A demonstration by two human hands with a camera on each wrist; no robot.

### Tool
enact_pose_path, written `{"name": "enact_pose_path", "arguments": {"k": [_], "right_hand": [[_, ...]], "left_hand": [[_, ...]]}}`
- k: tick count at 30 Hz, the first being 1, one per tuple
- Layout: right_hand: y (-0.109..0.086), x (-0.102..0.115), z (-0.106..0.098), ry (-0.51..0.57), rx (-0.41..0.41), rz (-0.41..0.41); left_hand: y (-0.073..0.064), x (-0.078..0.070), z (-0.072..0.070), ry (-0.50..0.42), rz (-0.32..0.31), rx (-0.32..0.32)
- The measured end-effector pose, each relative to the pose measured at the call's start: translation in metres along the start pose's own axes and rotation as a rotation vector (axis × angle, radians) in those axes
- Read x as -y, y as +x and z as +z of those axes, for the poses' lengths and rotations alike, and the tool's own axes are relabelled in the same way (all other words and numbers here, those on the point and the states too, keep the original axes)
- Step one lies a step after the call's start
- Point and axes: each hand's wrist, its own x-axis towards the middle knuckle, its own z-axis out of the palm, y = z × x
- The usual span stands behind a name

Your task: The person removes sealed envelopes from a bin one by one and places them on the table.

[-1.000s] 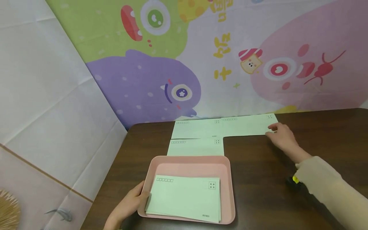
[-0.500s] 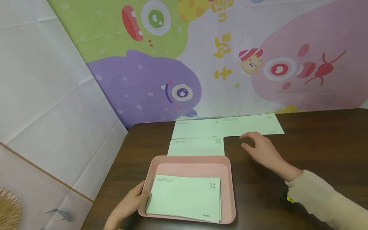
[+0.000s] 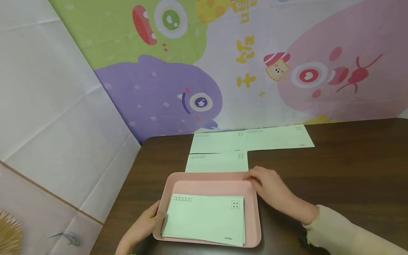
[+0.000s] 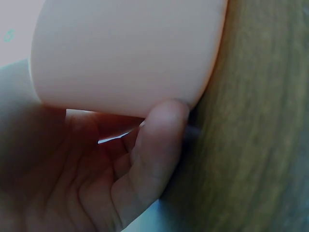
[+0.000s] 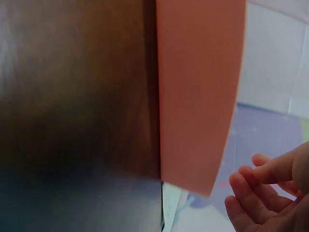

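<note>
A pink tray [image 3: 207, 186] sits on the dark wooden table, with a small stack of pale green envelopes [image 3: 204, 219] in its near part. My left hand [image 3: 143, 223] grips the tray's left side, thumb over the rim; in the left wrist view a finger [image 4: 161, 145] curls against the tray's underside corner. My right hand [image 3: 271, 187] hovers at the tray's far right corner, fingers loosely bent. In the right wrist view those fingers [image 5: 256, 193] hold nothing and stand apart from the tray wall [image 5: 198, 96].
Two envelopes lie side by side along the table's back edge, a left one [image 3: 218, 142] and a right one [image 3: 278, 138]. A third envelope [image 3: 216, 163] lies in front of the left one, its near part hidden by the tray. A printed cloth [image 3: 248, 106] hangs behind the table.
My right hand has left the back right envelope and come toward me and leftward to the tray's far right corner. My left hand and the tray have stayed put.
</note>
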Motion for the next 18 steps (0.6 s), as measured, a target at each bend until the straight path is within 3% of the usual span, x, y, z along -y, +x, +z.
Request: {"name": "enact_pose_path", "arguments": {"k": [5,12,18], "right_hand": [[-0.009,0.009,0.010,-0.017,0.060,-0.046],[-0.016,0.016,0.019,-0.088,0.204,-0.036],[-0.019,0.016,0.023,-0.169,0.303,-0.110]], "left_hand": [[-0.001,0.000,0.000,0.006,-0.005,-0.012],[-0.001,-0.002,0.001,-0.002,0.002,0.001],[-0.001,-0.001,0.001,-0.014,-0.003,0.000]]}}
